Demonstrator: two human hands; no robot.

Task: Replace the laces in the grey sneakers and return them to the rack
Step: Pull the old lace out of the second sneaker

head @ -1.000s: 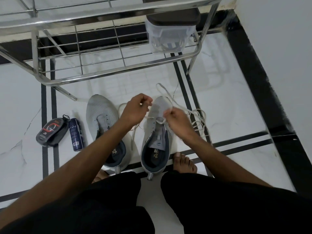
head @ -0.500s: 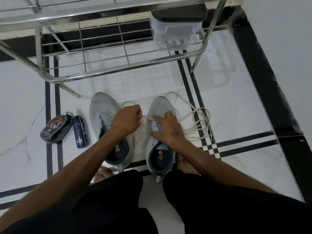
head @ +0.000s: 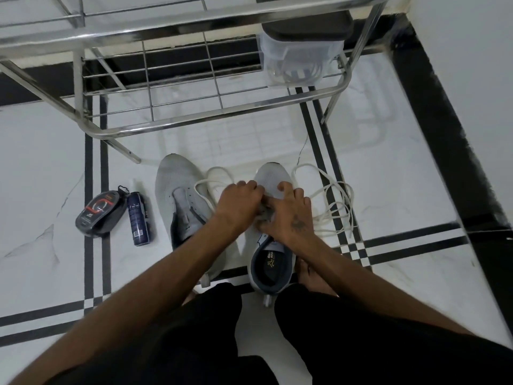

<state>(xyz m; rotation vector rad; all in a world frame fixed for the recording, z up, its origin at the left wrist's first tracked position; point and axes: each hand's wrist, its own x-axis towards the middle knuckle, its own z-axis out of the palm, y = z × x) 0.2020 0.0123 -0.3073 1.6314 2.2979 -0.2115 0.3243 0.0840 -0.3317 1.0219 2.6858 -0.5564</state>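
Here, farthest left on the white marble floor (head: 41, 168), a shoe-polish sponge case (head: 100, 213) lies beside a dark blue spray can (head: 138, 219), the two just touching. Next comes the left grey sneaker (head: 183, 207), toe pointing toward the steel shoe rack (head: 194, 118), its eyelets bare of lace and a white lace (head: 211, 177) looping off its right side. My left hand (head: 240, 205) reaches across that sneaker's heel and curls down over the front of the right grey sneaker (head: 270, 245), fingers bent onto the lacing area (what they pinch there is hidden under my knuckles, though the lace runs right up to them). My right hand (head: 288, 215) sits against it, knuckles meeting, fingers curled over the same eyelet row, so the shoe's throat lies directly beneath both grips. Only its toe and open collar show. Right of that hand, the rest of the lace (head: 333, 207) sprawls in loose coils on the floor. On the rack's lower shelf stands a clear plastic box (head: 297, 62).
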